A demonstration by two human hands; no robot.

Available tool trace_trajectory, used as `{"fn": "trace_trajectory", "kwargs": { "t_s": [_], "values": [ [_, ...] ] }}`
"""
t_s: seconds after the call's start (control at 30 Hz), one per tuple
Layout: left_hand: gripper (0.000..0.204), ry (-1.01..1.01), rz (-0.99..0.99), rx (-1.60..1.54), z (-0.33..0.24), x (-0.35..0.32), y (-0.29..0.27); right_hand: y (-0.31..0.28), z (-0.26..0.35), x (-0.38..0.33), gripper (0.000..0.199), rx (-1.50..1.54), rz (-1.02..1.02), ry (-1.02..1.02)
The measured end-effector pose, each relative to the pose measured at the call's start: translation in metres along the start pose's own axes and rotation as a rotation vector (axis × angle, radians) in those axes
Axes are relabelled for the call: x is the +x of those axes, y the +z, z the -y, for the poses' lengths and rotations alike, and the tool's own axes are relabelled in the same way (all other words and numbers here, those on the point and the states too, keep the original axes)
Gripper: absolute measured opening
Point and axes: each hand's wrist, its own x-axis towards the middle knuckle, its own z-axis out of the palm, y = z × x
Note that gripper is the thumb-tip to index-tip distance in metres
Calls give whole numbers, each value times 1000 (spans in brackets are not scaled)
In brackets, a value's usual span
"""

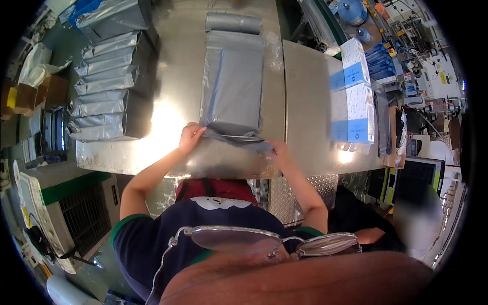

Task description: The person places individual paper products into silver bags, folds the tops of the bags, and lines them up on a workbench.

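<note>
A pile of flat grey plastic bags (239, 84) lies lengthwise on the metal table before me. My left hand (191, 138) pinches the left corner of the near edge of a bag. At the right end of the same edge, my right hand (277, 154) grips the plastic between thumb and fingers. Between both hands the edge is stretched, with a dark gap showing at the bag's mouth. Beyond the pile lies a rolled or folded grey plastic bundle (234, 23).
Several filled grey packages (104, 104) stand in a row at the left of the metal table (178, 66). White and blue boxes (358, 112) are stacked at the right, by a side table (310, 101). Another person in dark clothing (363, 218) is at the lower right.
</note>
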Motion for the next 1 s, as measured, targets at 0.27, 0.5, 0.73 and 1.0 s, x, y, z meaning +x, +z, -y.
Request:
{"fn": "trace_trajectory", "kwargs": {
  "t_s": [0.27, 0.5, 0.73, 1.0],
  "values": [
    [20, -172, -250, 298, 38, 40, 71, 34, 23, 75, 43, 66, 191, 648],
    [70, -952, 481, -889, -18, 83, -5, 13, 7, 66, 67, 215, 97, 13],
    [90, -284, 527, 364, -88, 105, -54, -257, -301, 48, 76, -367, -437, 1048],
    [107, -164, 459, 818, -123, 114, 34, -243, -374, -3, 92, -325, -226, 1156]
  ]
}}
